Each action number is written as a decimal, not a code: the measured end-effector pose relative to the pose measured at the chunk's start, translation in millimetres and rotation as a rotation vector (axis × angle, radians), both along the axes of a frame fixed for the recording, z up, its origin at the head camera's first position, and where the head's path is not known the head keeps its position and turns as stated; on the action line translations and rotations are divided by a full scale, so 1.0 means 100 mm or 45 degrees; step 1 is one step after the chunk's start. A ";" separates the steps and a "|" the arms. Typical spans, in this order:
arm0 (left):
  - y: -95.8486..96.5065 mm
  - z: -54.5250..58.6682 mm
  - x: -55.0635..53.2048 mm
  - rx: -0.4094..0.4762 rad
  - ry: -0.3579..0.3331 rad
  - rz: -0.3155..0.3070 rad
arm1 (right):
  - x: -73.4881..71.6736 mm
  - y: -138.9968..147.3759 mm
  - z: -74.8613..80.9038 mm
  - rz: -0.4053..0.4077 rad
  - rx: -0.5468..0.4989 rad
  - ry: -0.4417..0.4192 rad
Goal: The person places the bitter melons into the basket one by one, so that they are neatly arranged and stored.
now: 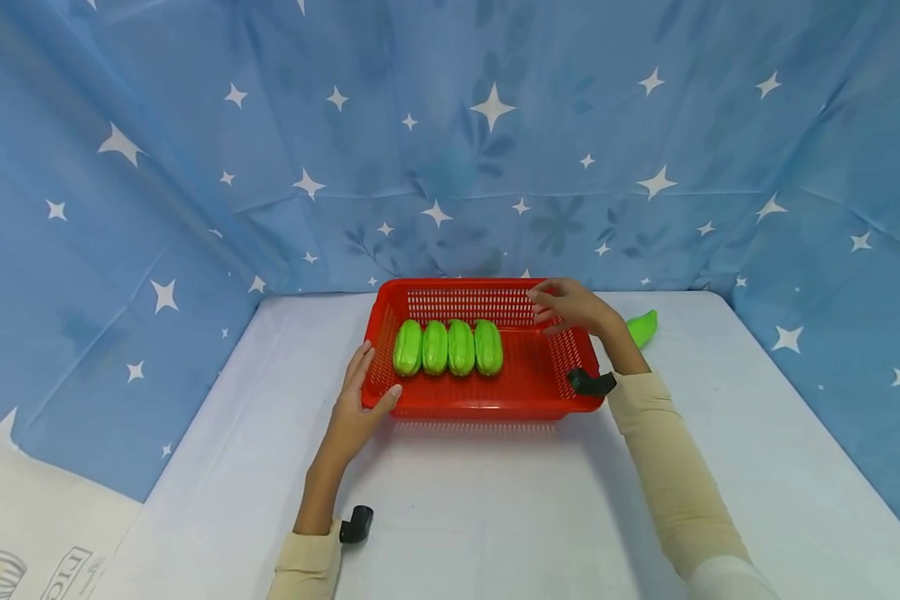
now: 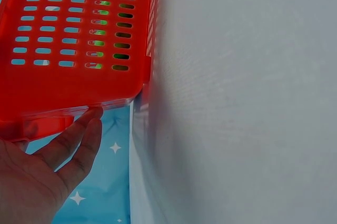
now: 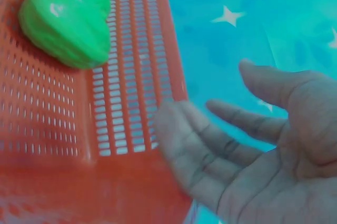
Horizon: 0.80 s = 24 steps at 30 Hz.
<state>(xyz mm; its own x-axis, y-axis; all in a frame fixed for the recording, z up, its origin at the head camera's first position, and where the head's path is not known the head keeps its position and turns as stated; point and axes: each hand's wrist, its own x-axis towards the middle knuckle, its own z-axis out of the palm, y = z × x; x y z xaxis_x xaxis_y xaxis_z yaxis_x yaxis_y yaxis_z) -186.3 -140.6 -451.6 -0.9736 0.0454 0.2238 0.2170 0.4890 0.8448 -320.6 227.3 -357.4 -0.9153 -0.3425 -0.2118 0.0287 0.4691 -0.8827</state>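
A red plastic basket (image 1: 487, 413) with slotted walls stands on the white-covered table. Four-sided rows aside, several glossy green ribbed fruit-like pieces (image 1: 461, 347) lie side by side in its left and middle part. My left hand (image 1: 356, 412) is at the basket's left front corner, its fairly straight fingers touching the rim; the left wrist view shows the fingertips (image 2: 93, 124) against the rim's edge. Above the basket's right back part hovers my right hand (image 1: 570, 304), fingers spread and slightly bent, holding nothing. In the right wrist view a green piece (image 3: 66, 21) appears beyond its fingers.
Another green piece (image 1: 642, 328), curved and tapering, lies on the table (image 1: 720, 433) right of the basket, partly hidden by the right forearm. A blue curtain with white stars (image 1: 435, 150) hangs behind and at both sides. Black wrist cameras (image 1: 357, 524) are worn on both wrists.
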 end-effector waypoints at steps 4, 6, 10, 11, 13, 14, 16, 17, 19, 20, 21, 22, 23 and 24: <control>0.00 0.00 0.01 0.003 0.001 0.005 | 0.05 0.23 -0.05 -0.072 -0.106 0.126; 0.00 -0.01 0.01 0.004 0.004 0.006 | 0.09 0.37 -0.08 -0.142 -0.171 0.201; 0.01 -0.01 0.00 0.004 0.005 0.007 | 0.16 0.64 -0.14 -0.343 -0.299 0.270; 0.01 -0.01 0.00 0.003 0.003 0.007 | 0.17 0.71 -0.16 -0.406 -0.336 0.264; 0.01 -0.01 0.01 0.001 -0.002 0.011 | 0.21 0.82 -0.21 -0.548 -0.378 0.235; 0.01 -0.01 0.01 0.001 0.000 0.010 | 0.22 0.86 -0.24 -0.637 -0.388 0.217; 0.01 0.00 0.02 0.000 0.005 0.007 | 0.22 0.97 -0.34 -0.794 -0.447 0.186; 0.01 0.01 0.02 0.002 0.008 0.007 | 0.23 0.99 -0.38 -0.878 -0.439 0.174; 0.00 0.01 0.02 0.006 0.019 0.001 | 0.25 1.02 -0.44 -1.033 -0.404 0.143; 0.00 0.01 0.02 0.008 0.023 -0.002 | 0.26 1.03 -0.48 -1.093 -0.390 0.128; 0.00 0.01 0.01 0.010 0.023 -0.002 | 0.27 1.05 -0.51 -1.138 -0.387 0.106; 0.00 0.01 0.01 0.013 0.022 -0.001 | 0.30 1.02 -0.50 -1.185 -0.317 0.080; 0.00 0.00 0.01 0.015 0.020 -0.002 | 0.30 1.03 -0.54 -1.201 -0.294 0.061; 0.00 0.00 0.01 0.016 0.018 -0.003 | 0.30 1.05 -0.59 -1.204 -0.258 0.047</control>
<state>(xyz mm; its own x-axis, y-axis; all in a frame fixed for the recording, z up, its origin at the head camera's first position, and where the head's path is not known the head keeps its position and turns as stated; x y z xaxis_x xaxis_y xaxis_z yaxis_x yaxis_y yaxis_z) -185.8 -140.7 -451.9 -0.9702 0.0449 0.2382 0.2303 0.4775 0.8479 -290.3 331.8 -416.2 -0.8363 0.5122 -0.1954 0.2870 0.1054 -0.9521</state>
